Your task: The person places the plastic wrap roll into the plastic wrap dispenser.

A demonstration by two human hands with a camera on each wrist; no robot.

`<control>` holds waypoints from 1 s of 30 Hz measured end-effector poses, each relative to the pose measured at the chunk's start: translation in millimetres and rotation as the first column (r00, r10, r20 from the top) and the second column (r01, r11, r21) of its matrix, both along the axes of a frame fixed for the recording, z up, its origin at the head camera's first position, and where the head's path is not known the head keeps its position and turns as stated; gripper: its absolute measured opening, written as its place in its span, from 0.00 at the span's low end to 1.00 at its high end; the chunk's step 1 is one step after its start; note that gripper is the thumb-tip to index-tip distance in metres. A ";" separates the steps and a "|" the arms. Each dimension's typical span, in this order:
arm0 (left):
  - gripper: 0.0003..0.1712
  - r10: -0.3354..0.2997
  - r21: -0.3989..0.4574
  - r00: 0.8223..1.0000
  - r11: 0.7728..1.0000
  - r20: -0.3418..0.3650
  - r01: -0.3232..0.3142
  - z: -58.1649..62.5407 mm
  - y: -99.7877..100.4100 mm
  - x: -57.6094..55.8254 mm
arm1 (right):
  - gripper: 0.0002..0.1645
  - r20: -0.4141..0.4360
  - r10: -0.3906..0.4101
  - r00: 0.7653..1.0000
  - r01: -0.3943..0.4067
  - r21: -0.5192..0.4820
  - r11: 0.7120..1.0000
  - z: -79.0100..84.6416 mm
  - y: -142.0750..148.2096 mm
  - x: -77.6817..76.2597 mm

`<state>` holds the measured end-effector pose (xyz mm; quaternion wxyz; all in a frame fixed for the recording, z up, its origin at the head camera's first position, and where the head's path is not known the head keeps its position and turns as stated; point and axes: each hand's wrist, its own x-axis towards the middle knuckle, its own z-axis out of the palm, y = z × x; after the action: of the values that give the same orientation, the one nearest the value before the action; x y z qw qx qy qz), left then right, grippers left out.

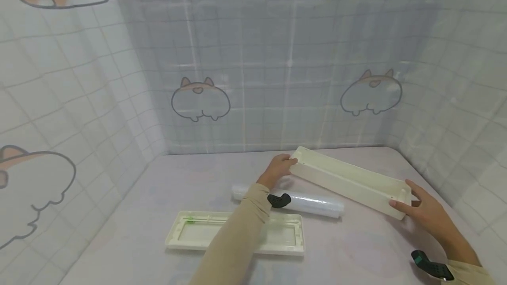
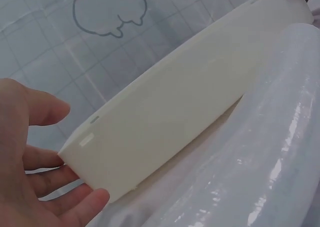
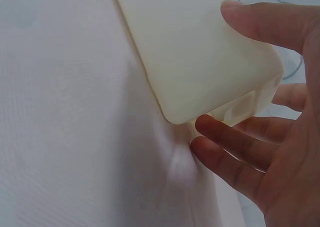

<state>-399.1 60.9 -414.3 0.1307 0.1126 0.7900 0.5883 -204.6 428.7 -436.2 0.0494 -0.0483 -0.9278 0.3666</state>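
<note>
A long cream plastic wrap dispenser box (image 1: 340,184), its hollow side up, slants between my two hands. At its left end my left hand (image 1: 276,170) holds the short end wall; the left wrist view shows fingers (image 2: 52,181) along that end, the thumb apart from the long side. The right end is gripped by my right hand (image 1: 429,210), thumb (image 3: 265,22) on the long wall and fingers around the end. In front of the box lies a roll of clear plastic wrap (image 1: 313,204), partly behind my left wrist.
A shallow cream lid (image 1: 279,250) with a rail and a small green slider (image 1: 190,220) lies on the table nearer to me, partly covered by my left forearm. Curtains (image 1: 261,56) printed with dogs enclose the table (image 1: 130,232) at the back and sides.
</note>
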 end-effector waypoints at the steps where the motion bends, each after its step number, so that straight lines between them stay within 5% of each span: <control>1: 0.32 -0.002 -0.003 1.000 1.000 -0.010 0.002 0.4 0.1 0.3 | 0.62 -0.002 0.001 1.000 -0.001 -0.007 1.000 -0.2 -0.5 0.2; 14: 0.29 0.079 0.040 0.997 0.996 0.001 -0.079 3.3 0.7 0.5 | 0.61 -0.047 -0.006 0.999 0.002 -0.080 0.997 -1.2 -6.7 -0.2; 30: 0.26 0.074 0.051 0.996 0.996 -0.049 -0.071 8.3 -9.8 3.2 | 0.61 -0.074 -0.020 0.997 0.008 -0.156 0.988 0.6 -16.5 -4.8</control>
<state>-396.0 51.1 -406.0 0.0863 0.1018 0.7820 0.6088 -209.4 412.2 -435.7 0.0831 -0.0447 -0.8935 0.4391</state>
